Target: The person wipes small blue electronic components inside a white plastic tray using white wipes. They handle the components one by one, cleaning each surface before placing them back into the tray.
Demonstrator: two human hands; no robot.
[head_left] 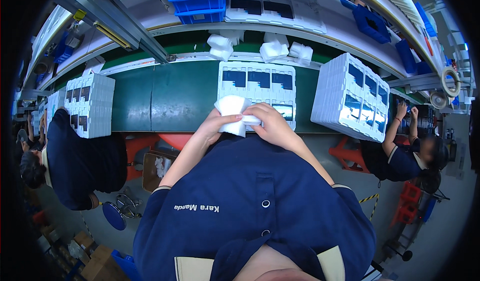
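Both hands are together at the near edge of the green work surface, over a bundle of thin white foam sheets (232,104). My left hand (215,124) grips the bundle from the left, its thumb laid across the sheets. From the right, my right hand (272,123) pinches the bundle's folded right part between thumb and fingers. Just beyond them lies a white plastic tray (278,96) with dark, flat, screen-like panels in its pockets. My right hand covers part of its lower row.
Stacks of similar trays stand at the right (327,98) and left (102,106). White foam piles (274,48) lie along the far rail. Blue bins (200,3) sit on the shelf above. Co-workers are seated at left (82,156) and right (405,156).
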